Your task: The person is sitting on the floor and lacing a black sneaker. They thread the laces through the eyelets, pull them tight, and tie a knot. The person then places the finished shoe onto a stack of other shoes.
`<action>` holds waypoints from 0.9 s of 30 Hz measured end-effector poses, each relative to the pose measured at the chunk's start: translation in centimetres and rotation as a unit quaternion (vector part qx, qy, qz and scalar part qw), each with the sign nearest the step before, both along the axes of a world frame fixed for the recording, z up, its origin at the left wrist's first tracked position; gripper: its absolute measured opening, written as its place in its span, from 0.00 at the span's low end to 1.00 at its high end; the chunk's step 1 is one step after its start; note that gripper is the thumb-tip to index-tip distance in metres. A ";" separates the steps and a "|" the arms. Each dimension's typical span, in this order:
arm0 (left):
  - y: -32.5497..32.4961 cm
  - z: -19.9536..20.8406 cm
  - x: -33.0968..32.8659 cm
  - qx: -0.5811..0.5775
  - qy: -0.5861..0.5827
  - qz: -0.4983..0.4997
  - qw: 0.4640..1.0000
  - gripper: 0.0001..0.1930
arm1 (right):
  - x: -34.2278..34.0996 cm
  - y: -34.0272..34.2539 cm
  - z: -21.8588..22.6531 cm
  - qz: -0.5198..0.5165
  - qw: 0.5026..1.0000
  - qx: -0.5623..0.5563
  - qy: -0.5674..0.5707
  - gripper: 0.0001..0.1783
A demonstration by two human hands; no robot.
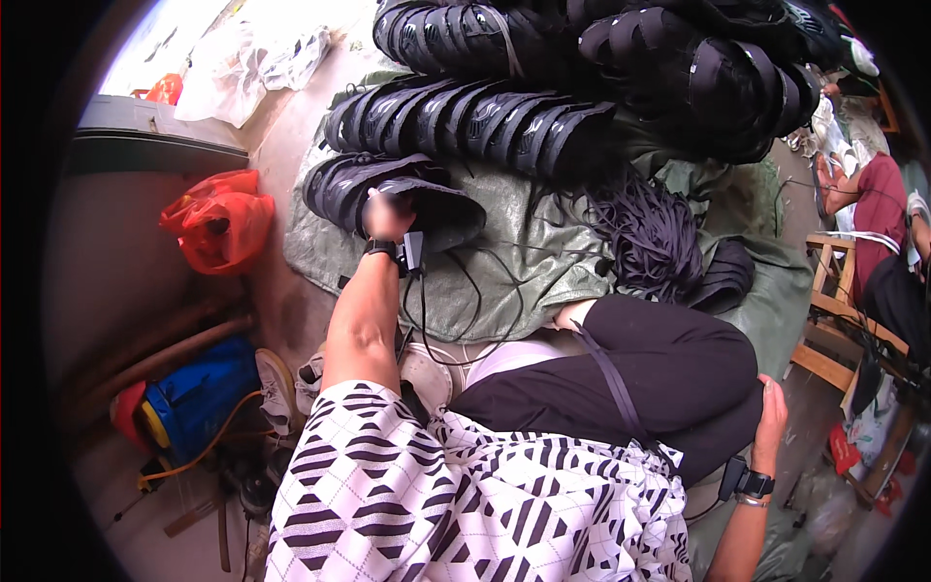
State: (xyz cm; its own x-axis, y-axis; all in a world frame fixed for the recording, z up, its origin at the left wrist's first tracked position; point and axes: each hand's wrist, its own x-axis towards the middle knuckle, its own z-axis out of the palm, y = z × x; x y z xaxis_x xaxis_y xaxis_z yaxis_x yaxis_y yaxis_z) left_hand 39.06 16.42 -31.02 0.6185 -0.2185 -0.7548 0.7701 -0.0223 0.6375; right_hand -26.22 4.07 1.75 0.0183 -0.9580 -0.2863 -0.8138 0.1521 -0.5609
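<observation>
My left hand (pixel 390 215) is stretched out to a short row of black shoe uppers (pixel 335 184) on the green woven sheet (pixel 320 242). Its fingers appear closed on the near upper (pixel 448 215), though a blur covers part of the hand. My right hand (pixel 772 412) rests beside my bent knee, its fingers straight and holding nothing. Across my thigh lies a dark flat strip (pixel 616 383). A tangled heap of dark strips (pixel 645 228) lies on the sheet past my knee, with dark curved pieces (pixel 727 272) next to it.
Behind stands a longer row of black uppers (pixel 465 116), with tied bundles (pixel 465 39) further back. At left are a red plastic bag (pixel 218 223), a blue bag (pixel 199 398) and shoes (pixel 276 388). A wooden stool (pixel 824 359) and another person (pixel 878 213) are at right.
</observation>
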 end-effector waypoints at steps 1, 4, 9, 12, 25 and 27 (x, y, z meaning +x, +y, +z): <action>0.1 0.5 -0.2 0.012 0.008 0.007 1.000 0.37 | 0.1 -0.1 -0.1 0.002 1.000 -0.002 0.002 0.22; 0.0 0.0 -1.4 0.019 0.010 0.027 0.999 0.47 | 0.0 -0.3 -0.2 0.001 1.000 0.006 -0.003 0.22; -0.6 -1.2 -2.2 0.084 0.051 -0.021 0.995 0.57 | -0.6 0.1 -0.3 -0.003 1.000 -0.010 -0.015 0.22; -0.6 -2.8 -1.3 -0.004 0.081 -0.101 0.992 0.49 | -1.5 0.1 -0.7 -0.010 0.999 -0.011 -0.037 0.22; 1.2 1.3 -3.0 0.130 -0.065 -0.559 0.817 0.44 | -1.4 0.2 -0.5 -0.032 0.998 0.005 -0.054 0.22; 3.3 1.9 -4.0 0.334 -0.268 -0.643 0.635 0.21 | -1.3 0.4 -0.5 -0.029 0.998 -0.004 -0.047 0.22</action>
